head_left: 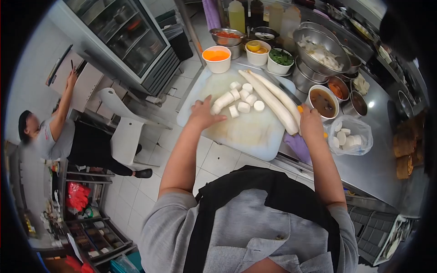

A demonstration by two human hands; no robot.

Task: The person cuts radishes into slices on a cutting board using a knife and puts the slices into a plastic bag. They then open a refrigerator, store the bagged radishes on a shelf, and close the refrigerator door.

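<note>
On the white cutting board [241,141] lie several thick white round pieces [244,107] and two long peeled white vegetables [273,98]. My left hand [205,113] rests at the board's left side with fingers spread, just left of the cut pieces. My right hand [311,122] is closed at the board's right edge, around the orange-marked handle of a knife [293,94], whose blade points up and away beside the long vegetables. A purple cloth [298,148] is below my right hand.
Behind the board stand tubs of orange liquid [216,55], lemons [257,48] and chopped greens [281,58]. To the right are a brown-liquid bowl [323,102], a bag of white pieces [350,136] and a large colander [321,48]. A person [63,123] reaches up at far left.
</note>
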